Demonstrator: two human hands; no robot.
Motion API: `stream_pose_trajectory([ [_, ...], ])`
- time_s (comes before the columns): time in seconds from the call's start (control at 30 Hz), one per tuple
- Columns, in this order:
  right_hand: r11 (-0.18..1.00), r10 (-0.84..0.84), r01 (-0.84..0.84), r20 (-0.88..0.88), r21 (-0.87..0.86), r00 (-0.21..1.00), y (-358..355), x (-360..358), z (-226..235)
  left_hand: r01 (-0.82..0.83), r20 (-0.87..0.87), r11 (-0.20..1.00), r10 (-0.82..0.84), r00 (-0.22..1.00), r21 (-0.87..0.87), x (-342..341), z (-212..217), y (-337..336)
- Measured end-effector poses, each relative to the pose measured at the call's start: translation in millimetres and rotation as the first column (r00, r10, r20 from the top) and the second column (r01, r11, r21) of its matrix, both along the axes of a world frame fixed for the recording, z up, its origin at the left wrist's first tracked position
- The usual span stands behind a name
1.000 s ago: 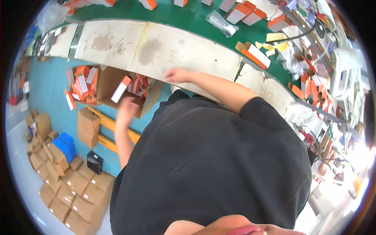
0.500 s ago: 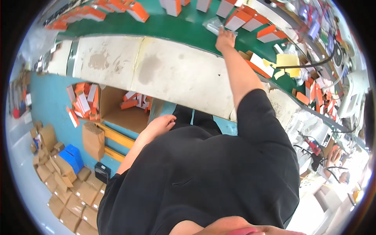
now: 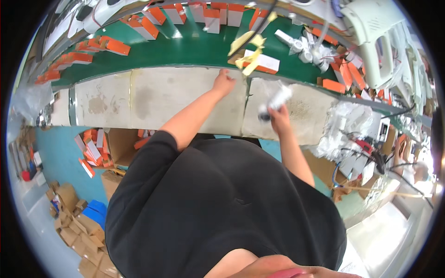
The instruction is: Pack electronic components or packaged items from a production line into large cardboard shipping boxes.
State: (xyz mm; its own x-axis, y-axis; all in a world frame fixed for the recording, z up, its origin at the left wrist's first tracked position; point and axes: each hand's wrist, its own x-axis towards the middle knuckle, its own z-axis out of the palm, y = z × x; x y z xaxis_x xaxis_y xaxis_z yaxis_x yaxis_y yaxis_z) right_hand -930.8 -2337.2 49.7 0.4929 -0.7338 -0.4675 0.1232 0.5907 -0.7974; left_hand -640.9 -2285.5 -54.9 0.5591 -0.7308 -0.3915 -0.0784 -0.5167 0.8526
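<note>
My right hand (image 3: 280,120) is closed on a white cylindrical device (image 3: 280,97) with a dark end, held tilted above the pale worktop. Motion blurs the device, and clear film seems to cling round it. My left hand (image 3: 224,84) is at the border between worktop and green conveyor belt, its fingers curled with nothing visible in them. Just beyond it, to the right, an orange-and-white box (image 3: 265,63) lies on the belt, partly covered by torn yellow paper (image 3: 250,50).
Several orange-and-white boxes (image 3: 212,21) stand along the green belt (image 3: 185,53). White devices (image 3: 303,48) are heaped at the far right, near a pale green machine (image 3: 371,41). Crumpled clear plastic (image 3: 347,121) lies right of the worktop (image 3: 181,102). Below left sits a carton (image 3: 121,147).
My right hand has come back from the belt and now has the white device over the worktop. My left hand has risen from beside my body to the belt's edge. The view has shifted right.
</note>
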Motion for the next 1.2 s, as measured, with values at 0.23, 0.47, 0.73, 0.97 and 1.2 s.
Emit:
stream_pose_trajectory([
  [0.23, 0.988, 0.027, -0.1, -0.5, -0.119, 0.866, -7.8, -165.3, 41.4, -0.358, -0.063, 0.818, 0.43, 0.901, 0.451, -67.3, 52.8, -156.1],
  [0.47, 0.527, -0.167, -0.578, -0.742, -0.623, 0.649, -69.1, -192.6, 99.8, -0.029, 0.428, 0.93, 0.196, 0.883, -0.366, -81.8, 96.2, -124.7],
  [0.73, 0.582, 0.247, -0.603, -0.588, -0.546, 0.77, -100.1, -127.6, 163.5, 0.613, 0.735, 0.777, -0.334, 0.59, -0.139, -103.5, 170.9, -31.3],
  [0.97, 0.284, 0.302, -0.657, -0.585, -0.698, 0.752, -68.6, -40.9, 187.9, 0.373, 0.209, 0.886, -0.323, 0.923, -0.276, -113.2, 111.9, 21.2],
  [1.2, -0.038, 0.014, -0.767, -0.768, -0.64, 0.64, -51.9, 1.1, 143.7, 0.429, 0.344, 0.812, -0.303, 0.889, -0.394, -114.1, 100.6, 15.2],
])
